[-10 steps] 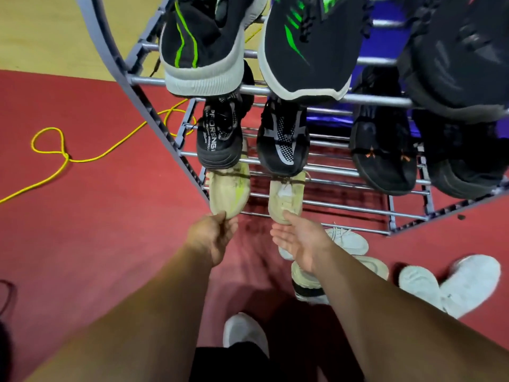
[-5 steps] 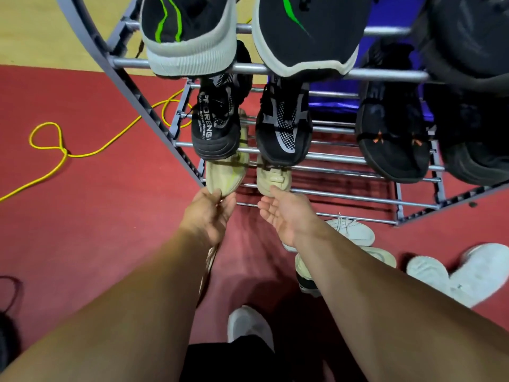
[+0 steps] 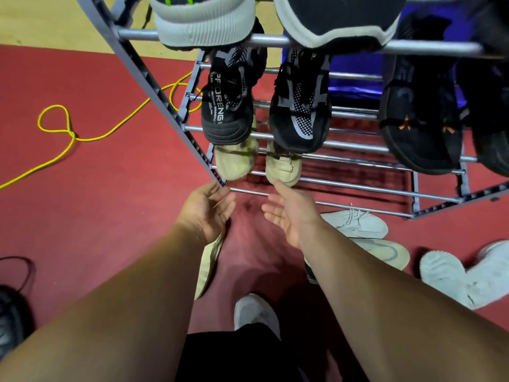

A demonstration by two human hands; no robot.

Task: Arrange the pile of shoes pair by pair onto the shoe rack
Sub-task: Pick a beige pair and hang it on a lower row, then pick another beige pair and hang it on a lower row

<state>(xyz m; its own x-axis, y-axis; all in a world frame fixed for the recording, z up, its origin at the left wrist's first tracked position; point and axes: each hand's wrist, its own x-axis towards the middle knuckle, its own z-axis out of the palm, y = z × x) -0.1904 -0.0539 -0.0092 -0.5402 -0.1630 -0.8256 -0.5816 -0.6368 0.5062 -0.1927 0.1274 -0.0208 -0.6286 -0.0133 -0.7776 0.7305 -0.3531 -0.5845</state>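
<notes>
Whereas both hands were on the toes of the pale beige knit trainers (image 3: 235,161) a second ago, the pair now sits further in on the lower tier of the grey metal-bar shoe rack (image 3: 358,188), side by side beneath the black mesh trainers (image 3: 300,106); this pair is judged placed; white leather trainers (image 3: 355,223) lie unracked on the red floor (image 3: 110,216); the left hand (image 3: 209,213) has let go, fingers loosely spread, holding nothing; the right hand (image 3: 289,213) lies flat open, one fingertip at or just short of the right beige toe.
</notes>
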